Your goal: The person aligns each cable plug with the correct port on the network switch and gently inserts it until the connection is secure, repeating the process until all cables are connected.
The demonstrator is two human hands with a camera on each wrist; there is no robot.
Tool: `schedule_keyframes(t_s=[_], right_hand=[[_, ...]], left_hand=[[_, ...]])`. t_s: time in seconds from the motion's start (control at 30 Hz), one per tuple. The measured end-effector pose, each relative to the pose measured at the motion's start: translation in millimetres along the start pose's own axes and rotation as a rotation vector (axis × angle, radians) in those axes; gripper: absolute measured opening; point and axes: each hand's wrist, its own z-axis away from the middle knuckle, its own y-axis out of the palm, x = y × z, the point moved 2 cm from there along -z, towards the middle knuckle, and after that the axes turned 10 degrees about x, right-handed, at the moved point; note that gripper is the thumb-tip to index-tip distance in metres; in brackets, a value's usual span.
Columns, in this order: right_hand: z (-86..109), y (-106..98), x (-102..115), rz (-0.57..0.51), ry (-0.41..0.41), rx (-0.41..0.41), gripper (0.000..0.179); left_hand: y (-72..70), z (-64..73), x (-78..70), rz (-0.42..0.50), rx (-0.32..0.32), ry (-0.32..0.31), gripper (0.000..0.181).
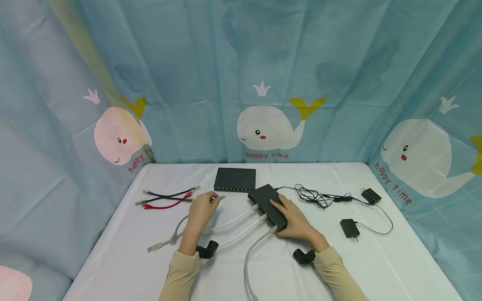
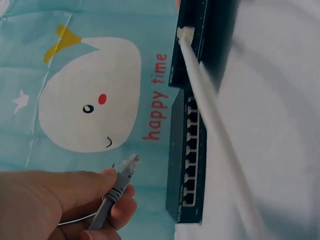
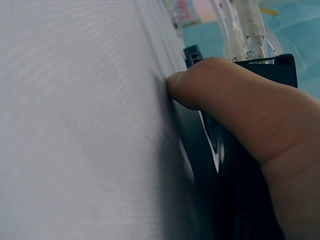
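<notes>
My left hand (image 1: pixel 201 209) pinches the plug end of a grey Ethernet cable (image 2: pixel 119 186) between thumb and fingers; the clear tip points away from the hand. My right hand (image 1: pixel 296 218) grips a black network switch (image 1: pixel 268 198), which sits at an angle on the table. Its fingers lie over the top, and the thumb (image 3: pixel 225 92) is along the near side. Three pale cables, among them a white Ethernet cable (image 1: pixel 241 232) and a grey one (image 1: pixel 248 251), are plugged into that switch's left-facing side. The held plug is apart from the switch.
Behind stands a second black switch (image 1: pixel 235 179), its row of ports facing front. Short black cables (image 1: pixel 169 195) and a red cable (image 1: pixel 167 206) lie at left. Two power adapters (image 1: pixel 350 228) with coiled black cord (image 1: pixel 312 196) lie at right. A printed curtain (image 1: pixel 211 125) hangs behind the table.
</notes>
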Motion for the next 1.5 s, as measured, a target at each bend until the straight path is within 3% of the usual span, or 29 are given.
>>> schedule_keyframes(t_s=[0.33,0.6,0.93,1.5], right_hand=[[-0.3,-1,2,-0.011,-0.002,0.01,0.1],[-0.7,-1,2,-0.009,0.0,0.009,0.1],[-1.1,0,1,-0.002,0.005,0.012,0.101],[-0.8,0,-2,0.005,0.005,-0.002,0.101]], left_hand=[[28.9,-16.2,-5.3,0.132,0.146,0.03,0.02],[44.5,-27.8,-6.8,0.246,0.216,0.103,0.02],[53.5,-36.0,-9.5,0.287,0.214,0.116,0.018],[66.1,-40.5,-17.7,0.235,0.217,0.041,0.02]])
